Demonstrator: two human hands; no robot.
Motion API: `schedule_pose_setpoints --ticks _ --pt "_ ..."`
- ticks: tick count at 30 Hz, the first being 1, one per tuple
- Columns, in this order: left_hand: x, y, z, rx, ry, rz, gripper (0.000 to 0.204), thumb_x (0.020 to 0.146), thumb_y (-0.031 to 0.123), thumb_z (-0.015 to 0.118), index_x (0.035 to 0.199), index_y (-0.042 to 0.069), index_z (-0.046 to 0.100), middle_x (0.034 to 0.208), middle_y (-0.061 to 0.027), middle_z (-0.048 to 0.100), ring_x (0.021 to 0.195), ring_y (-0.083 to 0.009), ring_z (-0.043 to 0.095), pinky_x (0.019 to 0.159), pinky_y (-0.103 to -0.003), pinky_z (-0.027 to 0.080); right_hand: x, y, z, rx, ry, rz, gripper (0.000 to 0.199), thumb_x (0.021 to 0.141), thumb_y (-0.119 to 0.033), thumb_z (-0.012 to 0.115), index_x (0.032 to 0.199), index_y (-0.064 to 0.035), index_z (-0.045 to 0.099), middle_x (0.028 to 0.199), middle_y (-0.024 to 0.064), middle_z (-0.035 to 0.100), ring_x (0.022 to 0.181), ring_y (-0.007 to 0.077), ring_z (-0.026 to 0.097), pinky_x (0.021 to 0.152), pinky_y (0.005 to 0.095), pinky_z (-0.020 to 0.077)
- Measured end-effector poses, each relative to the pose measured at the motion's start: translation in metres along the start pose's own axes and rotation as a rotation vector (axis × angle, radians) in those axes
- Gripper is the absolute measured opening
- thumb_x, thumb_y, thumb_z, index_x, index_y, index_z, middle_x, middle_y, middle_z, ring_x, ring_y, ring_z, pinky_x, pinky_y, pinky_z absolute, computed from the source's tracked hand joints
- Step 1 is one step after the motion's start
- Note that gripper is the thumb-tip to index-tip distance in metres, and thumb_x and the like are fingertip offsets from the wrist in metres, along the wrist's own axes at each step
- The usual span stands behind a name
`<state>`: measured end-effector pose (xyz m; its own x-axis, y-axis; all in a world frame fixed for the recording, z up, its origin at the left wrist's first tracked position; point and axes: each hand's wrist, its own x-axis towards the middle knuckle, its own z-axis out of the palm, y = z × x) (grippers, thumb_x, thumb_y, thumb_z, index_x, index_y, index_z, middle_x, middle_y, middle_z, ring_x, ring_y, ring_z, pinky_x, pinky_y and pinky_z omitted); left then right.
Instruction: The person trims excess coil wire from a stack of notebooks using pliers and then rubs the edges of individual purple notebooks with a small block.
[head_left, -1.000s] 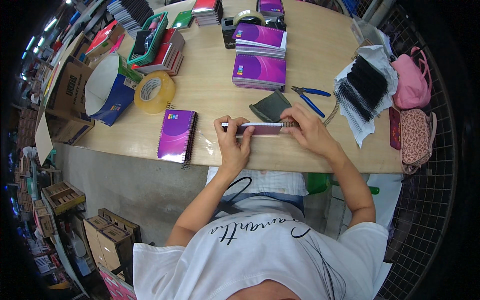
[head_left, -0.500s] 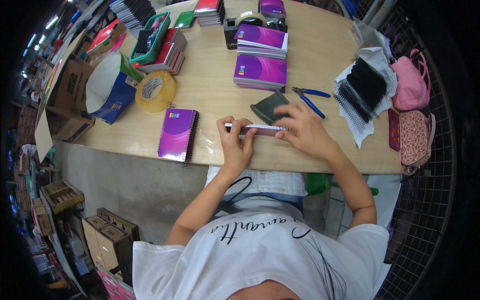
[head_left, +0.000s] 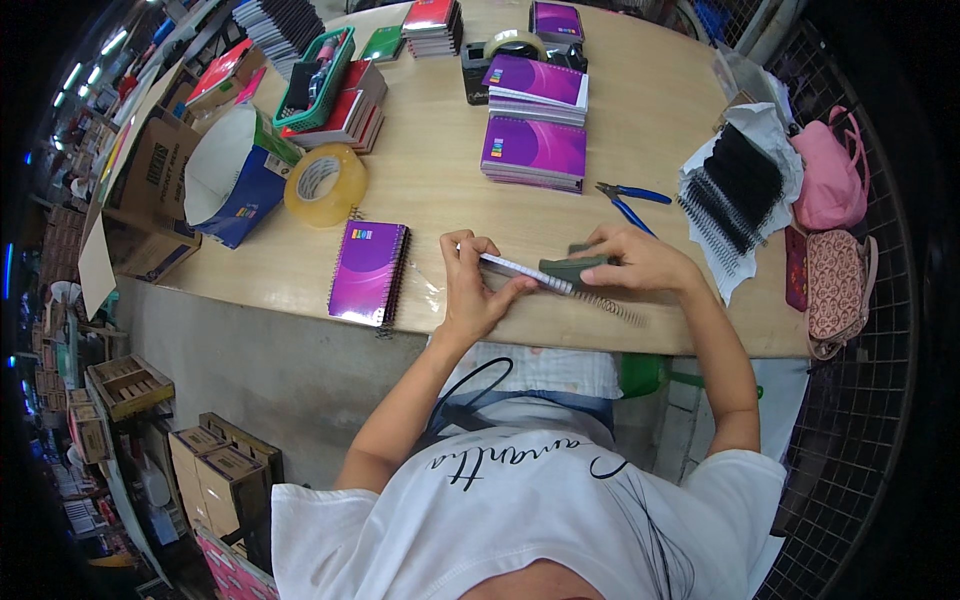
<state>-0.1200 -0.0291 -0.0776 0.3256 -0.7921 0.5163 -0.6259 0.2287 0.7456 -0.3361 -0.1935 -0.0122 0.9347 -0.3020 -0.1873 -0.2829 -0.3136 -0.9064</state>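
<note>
My left hand (head_left: 472, 288) grips a small notebook (head_left: 522, 268) that stands edge-on, its white page edge upward and its right end tilted toward me. A thin spiral coil (head_left: 612, 307) sticks out past that right end, slightly blurred. In my right hand (head_left: 645, 262) is a dark green pad (head_left: 572, 269), folded between fingers and thumb and lying against or very near the notebook's edge by the coil. The pad's material is unclear. To the left lies a purple spiral notebook (head_left: 366, 272) with coil ends poking out.
Stacked purple notebooks (head_left: 535, 152) stand ahead, with a tape dispenser (head_left: 478, 75) behind. Blue-handled pliers (head_left: 630, 205) lie at right, near black coils (head_left: 735, 185) on white paper. A tape roll (head_left: 350, 190) and a blue container (head_left: 250, 205) sit at left; bags (head_left: 838, 290) at far right.
My right hand has picked up the green pad from the table and brought it to the notebook's edge. The notebook has tilted, and the coil now shows past its right end.
</note>
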Motion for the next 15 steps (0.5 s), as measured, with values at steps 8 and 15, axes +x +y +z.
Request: schedule_pose_setpoints --ticks 8,15 --pt "0.004 -0.001 0.005 -0.062 -0.04 0.023 0.06 0.063 0.023 0.088 0.101 0.005 0.046 0.1 -0.0136 0.039 0.097 -0.0301 0.041 0.084 -0.039 0.041 0.0 0.017 0.006 0.45 0.061 -0.12 0.047 0.087 -0.03 0.063 0.121 0.0022 0.061 0.106 0.0067 0.064 0.097 0.0168 0.058 0.085 0.0317 0.0448" --pt "0.002 -0.002 0.008 -0.092 -0.072 0.006 0.062 0.063 0.022 0.088 0.103 0.006 0.044 0.101 -0.014 0.039 0.099 -0.0303 0.042 0.084 -0.039 0.041 0.013 -0.008 0.019 -0.037 0.129 -0.091 0.043 0.087 -0.034 0.064 0.115 -0.0019 0.068 0.101 0.0185 0.063 0.095 0.0278 0.06 0.084 0.0346 0.0465"
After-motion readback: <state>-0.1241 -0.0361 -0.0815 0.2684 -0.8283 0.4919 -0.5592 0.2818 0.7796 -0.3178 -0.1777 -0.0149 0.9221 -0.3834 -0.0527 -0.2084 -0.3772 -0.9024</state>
